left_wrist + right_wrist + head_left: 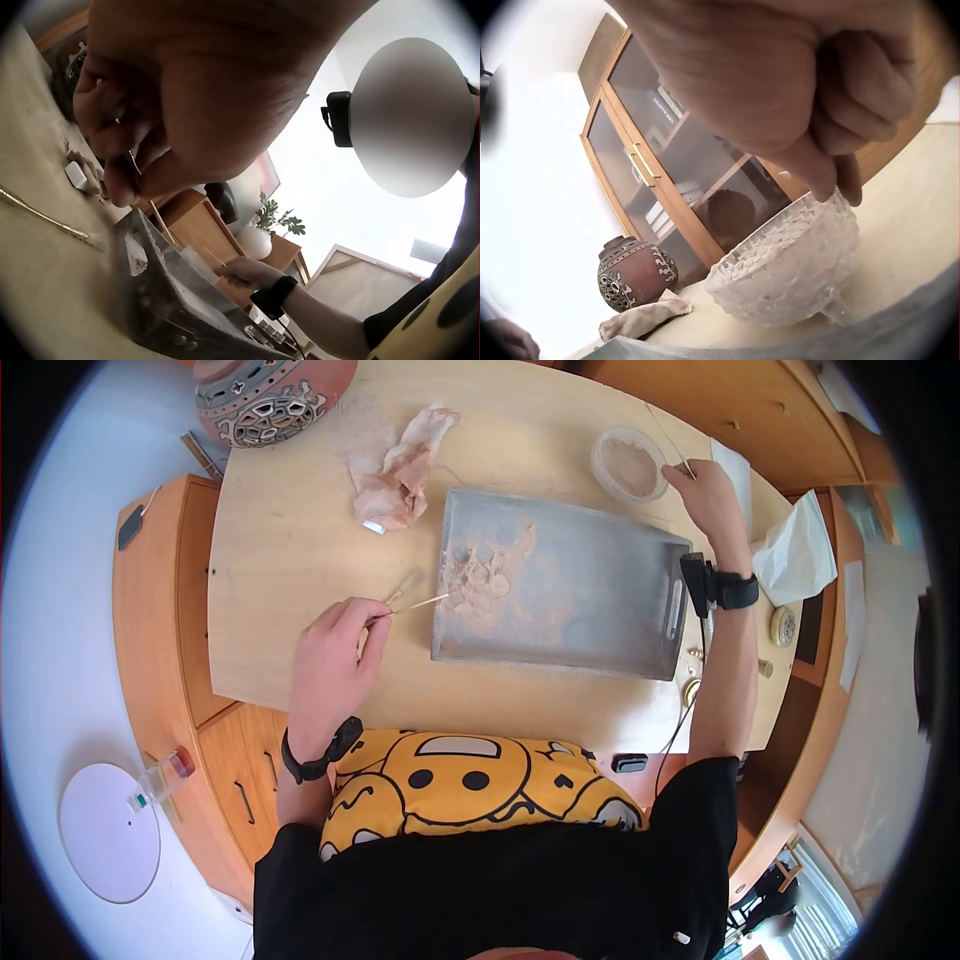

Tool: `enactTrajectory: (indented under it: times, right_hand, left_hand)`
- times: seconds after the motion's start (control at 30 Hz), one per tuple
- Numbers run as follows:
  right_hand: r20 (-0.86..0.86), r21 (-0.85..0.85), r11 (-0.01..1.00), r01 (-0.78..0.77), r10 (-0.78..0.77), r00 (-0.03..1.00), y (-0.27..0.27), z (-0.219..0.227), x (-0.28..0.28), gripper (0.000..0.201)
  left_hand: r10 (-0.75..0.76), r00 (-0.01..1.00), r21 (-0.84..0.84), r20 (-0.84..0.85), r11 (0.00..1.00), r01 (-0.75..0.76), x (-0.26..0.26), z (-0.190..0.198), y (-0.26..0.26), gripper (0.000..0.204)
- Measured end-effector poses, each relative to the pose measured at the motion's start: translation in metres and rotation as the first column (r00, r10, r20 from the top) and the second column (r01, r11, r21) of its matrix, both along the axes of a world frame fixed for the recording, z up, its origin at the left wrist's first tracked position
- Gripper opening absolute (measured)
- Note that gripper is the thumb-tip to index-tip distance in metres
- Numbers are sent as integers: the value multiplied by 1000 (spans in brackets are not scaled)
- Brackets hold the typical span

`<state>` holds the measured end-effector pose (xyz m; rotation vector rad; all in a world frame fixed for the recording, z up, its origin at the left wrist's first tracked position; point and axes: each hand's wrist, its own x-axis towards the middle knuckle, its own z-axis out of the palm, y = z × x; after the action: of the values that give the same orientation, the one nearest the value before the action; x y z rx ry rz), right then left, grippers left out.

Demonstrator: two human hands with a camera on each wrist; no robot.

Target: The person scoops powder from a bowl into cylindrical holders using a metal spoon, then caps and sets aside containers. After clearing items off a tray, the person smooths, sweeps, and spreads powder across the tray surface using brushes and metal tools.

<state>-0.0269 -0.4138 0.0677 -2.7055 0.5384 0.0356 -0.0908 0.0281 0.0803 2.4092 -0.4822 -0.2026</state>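
Observation:
My left hand point(340, 650) pinches a thin pale stick point(422, 603) whose far end reaches over the left edge of the grey tray point(600, 585). Clumped pinkish-brown clay or powder point(485, 580) lies there in the tray. A fine brush point(52, 221) rests on the table beside this hand. At the back right, my right hand point(715, 500) pinches another thin stick point(668, 435), close to a patterned glass bowl point(787, 262) of pale brown powder point(630, 468). In the right wrist view the fingertips point(825, 184) are right at the bowl's rim.
A crumpled stained cloth point(405, 470) lies behind the tray, and a carved reddish pot point(270, 405) stands at the back left. White paper point(800, 550) and small brass pieces point(690, 690) are at the right. A yellow cushion point(480, 780) sits against the table's front.

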Motion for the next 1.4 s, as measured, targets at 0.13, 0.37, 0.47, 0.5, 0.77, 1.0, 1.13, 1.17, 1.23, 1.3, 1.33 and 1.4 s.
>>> enactTrajectory:
  times: [0.13,0.37,0.47,0.5,0.77,1.0,1.13,1.17,1.23,1.3,1.33,1.4]
  right_hand:
    - [28,12,1000,-7,7,1000,15,9,-4,40]
    - [14,6,994,-110,110,994,62,18,16,33]
    - [26,13,993,-115,114,993,85,22,20,34]
    - [23,18,993,-116,115,993,90,23,19,34]
    - [60,130,988,-86,79,995,127,65,-75,28]
    - [-63,192,945,-266,282,957,124,26,-137,17]
    - [-36,156,943,-294,303,952,135,20,-136,14]
    - [-33,157,944,-291,299,954,137,19,-135,14]
    - [-5,63,954,-294,295,956,142,16,-136,13]
    - [6,45,957,-287,287,958,143,15,-138,13]
    - [16,25,958,-285,285,958,144,14,-139,12]
    - [36,1,958,-285,285,958,143,12,-141,12]
  left_hand:
    - [-36,999,-24,1,999,36,8,5,-10,5]
    - [-196,972,28,128,981,194,34,28,-24,7]
    - [-218,966,104,141,973,205,43,36,-29,6]
    - [-236,961,149,142,965,215,44,37,-31,6]
    - [-210,964,205,165,963,175,43,36,-41,5]
    - [-206,960,228,192,960,160,35,25,-39,6]
    - [-197,960,262,202,955,140,33,26,-40,6]
    - [-182,961,242,209,962,129,31,24,-39,5]
    - [-173,961,224,214,967,124,28,24,-38,5]
    - [-160,957,217,241,970,107,26,26,-37,5]
    - [-162,957,219,241,970,109,25,26,-37,5]
    - [-157,952,256,263,963,88,25,27,-37,6]
